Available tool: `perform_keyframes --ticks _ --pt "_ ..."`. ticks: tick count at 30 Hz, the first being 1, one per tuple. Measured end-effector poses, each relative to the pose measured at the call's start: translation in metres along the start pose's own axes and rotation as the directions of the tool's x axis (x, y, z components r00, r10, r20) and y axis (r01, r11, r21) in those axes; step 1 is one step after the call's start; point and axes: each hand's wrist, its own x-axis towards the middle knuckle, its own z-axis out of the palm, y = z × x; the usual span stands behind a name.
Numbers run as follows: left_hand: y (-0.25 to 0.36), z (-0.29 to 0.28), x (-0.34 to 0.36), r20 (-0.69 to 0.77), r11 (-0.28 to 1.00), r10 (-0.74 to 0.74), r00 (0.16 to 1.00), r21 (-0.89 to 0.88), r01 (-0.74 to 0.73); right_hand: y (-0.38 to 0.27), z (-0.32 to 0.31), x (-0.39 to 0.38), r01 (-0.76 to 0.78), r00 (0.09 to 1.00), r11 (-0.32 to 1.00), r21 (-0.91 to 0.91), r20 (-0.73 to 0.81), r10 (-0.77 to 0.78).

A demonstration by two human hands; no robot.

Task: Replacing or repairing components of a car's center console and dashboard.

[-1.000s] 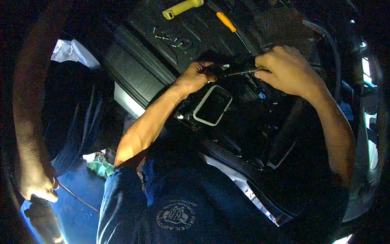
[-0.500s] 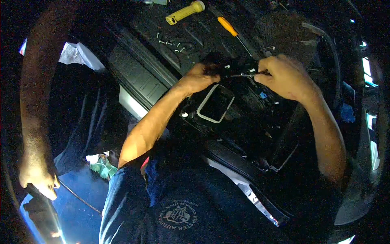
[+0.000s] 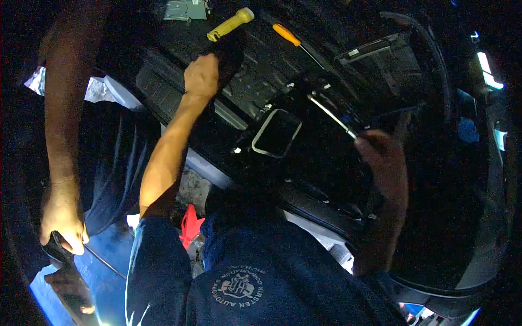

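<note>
My right hand [image 3: 381, 149] is closed round the near end of a slim shiny metal tool [image 3: 333, 115]. The tool slants up to the left, its far tip over dark parts on the floor panel. Farther left, my left hand [image 3: 202, 75] is closed and rests low over the ribbed dark panel, just below a yellow flashlight [image 3: 231, 25]. Its fingertips are hidden, so anything in them cannot be made out. Between my hands lies a rounded rectangular frame [image 3: 263, 129] with a pale rim and dark middle.
An orange-handled screwdriver [image 3: 286, 35] lies right of the flashlight. A grey metal box [image 3: 186, 10] sits at the far edge. At the left, a co-worker's hand [image 3: 64, 228] grips a dark tool beside a blue panel. Something red [image 3: 190, 225] shows beside my left sleeve.
My left hand has left the middle and reached up-left, covering where small bolts lay. My right hand has drawn back toward me with the metal tool. The view has shifted slightly.
</note>
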Motion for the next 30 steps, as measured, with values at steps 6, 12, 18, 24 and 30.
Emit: perform_keyframes --ticks 6,12,18,24,30 --pt "0.001 0.002 0.003 0.144 0.993 -0.027 0.989 0.119 0.01 0.018 0.021 -0.031 -0.098 0.995 0.965 0.244 0.012 0.098" --pt "0.007 0.006 0.008 0.242 0.994 -0.019 0.97 0.11 -0.008 0.019 0.025 -0.034 -0.105 0.991 0.977 0.184 -0.068 0.119" --pt "-0.016 0.029 0.011 0.118 0.996 0.088 0.989 -0.009 -0.088 0.021 0.033 -0.033 -0.036 0.997 0.955 0.295 -0.057 0.055" --pt "-0.014 0.01 0.012 0.193 0.998 0.034 0.981 -0.065 -0.022 0.028 0.039 -0.038 -0.112 0.983 0.909 0.401 -0.088 0.16" --pt "-0.029 -0.024 0.012 0.213 0.994 -0.084 0.973 -0.05 0.097 0.049 0.04 -0.043 -0.15 0.983 0.885 0.44 -0.032 0.183"
